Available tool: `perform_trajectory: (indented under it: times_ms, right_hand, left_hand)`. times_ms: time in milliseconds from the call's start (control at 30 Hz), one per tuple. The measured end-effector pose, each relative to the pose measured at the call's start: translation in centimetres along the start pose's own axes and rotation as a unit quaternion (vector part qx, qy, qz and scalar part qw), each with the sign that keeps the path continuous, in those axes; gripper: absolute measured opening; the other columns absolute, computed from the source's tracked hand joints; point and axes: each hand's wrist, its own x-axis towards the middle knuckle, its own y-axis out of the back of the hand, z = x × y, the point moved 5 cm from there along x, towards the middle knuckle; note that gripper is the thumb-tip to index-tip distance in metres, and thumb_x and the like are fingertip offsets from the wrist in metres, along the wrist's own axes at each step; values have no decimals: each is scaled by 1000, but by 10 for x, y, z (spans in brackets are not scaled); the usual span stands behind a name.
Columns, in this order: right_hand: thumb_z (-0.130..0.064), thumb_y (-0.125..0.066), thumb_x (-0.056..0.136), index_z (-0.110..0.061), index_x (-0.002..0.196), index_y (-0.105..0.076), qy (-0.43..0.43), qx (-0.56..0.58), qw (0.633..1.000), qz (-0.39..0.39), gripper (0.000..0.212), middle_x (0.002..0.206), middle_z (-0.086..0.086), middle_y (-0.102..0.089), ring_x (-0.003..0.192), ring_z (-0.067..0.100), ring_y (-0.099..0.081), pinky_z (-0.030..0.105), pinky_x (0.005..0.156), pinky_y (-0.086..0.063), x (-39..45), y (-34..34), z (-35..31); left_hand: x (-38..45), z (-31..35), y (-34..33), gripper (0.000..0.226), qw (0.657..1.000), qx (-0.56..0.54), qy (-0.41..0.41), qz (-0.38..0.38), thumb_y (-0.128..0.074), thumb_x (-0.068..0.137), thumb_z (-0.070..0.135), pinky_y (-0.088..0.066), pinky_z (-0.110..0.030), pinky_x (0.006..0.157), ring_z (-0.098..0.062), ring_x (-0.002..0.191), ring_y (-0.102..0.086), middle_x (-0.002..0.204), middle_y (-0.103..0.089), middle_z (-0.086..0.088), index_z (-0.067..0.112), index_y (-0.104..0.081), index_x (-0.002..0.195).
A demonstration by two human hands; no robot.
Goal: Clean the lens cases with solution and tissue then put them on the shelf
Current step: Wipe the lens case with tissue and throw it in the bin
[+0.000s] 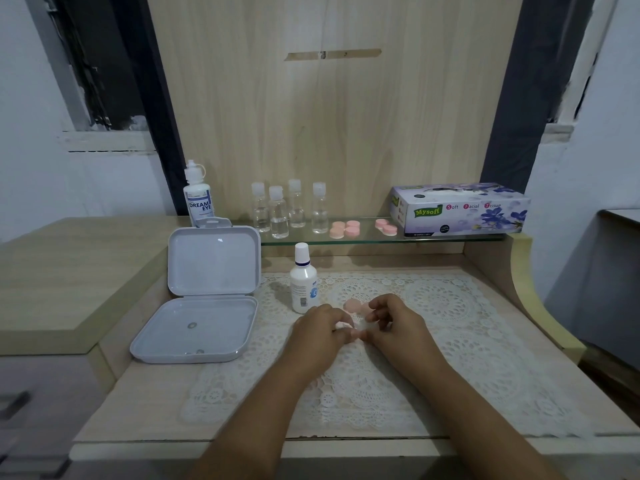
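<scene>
Pinching one small pale piece between both hands' fingers [372,315]; five pink caps [352,231] on shelf [433,238].

A pale wooden desk [145,382] with tall back panel [332,126] stands against white walls [31,168]

A home, likely a bedroom vanity corner: a light wooden dressing desk [346,441] with a lace mat [450,341], a glass shelf [363,237] holding a facial tissue box [460,209] and small bottles [289,209], against plain painted walls [34,168].
</scene>
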Motion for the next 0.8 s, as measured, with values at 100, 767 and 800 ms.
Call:
perform_trajectory:
  times_ms: [100, 767, 800]
  right_hand:
    - [-7, -73, 79, -25, 106, -54, -1, 7, 1000, -6, 38, 96, -8, -60, 85, 0, -56, 9, 66, -40, 0, 0, -1]
    - [-20, -67, 86, -16, 114, -66, 61, -131, 989, -17, 28, 102, -6, -52, 92, 3, -47, 1, 73, -32, 5, -4, -1]
    - [-18, -67, 86, -17, 113, -67, 62, -126, 990, -17, 27, 100, -7, -52, 88, 1, -47, 1, 72, -33, 5, -3, -1]
  left_hand:
    - [-2, -6, -1, 4, 994, -98, 40, -24, -67, 84, 29, -48, -33, 87, -11, 92, -59, 91, -64, 10, 25, -69, 84]
    - [-11, 16, 5, 17, 997, 69, 14, 8, -52, 93, 34, -40, -33, 93, -15, 101, -49, 103, -58, 4, 24, -63, 101]
    - [-10, 12, 6, 11, 999, -16, 35, 10, -52, 94, 30, -44, -32, 87, -14, 95, -51, 98, -59, 4, 24, -62, 94]
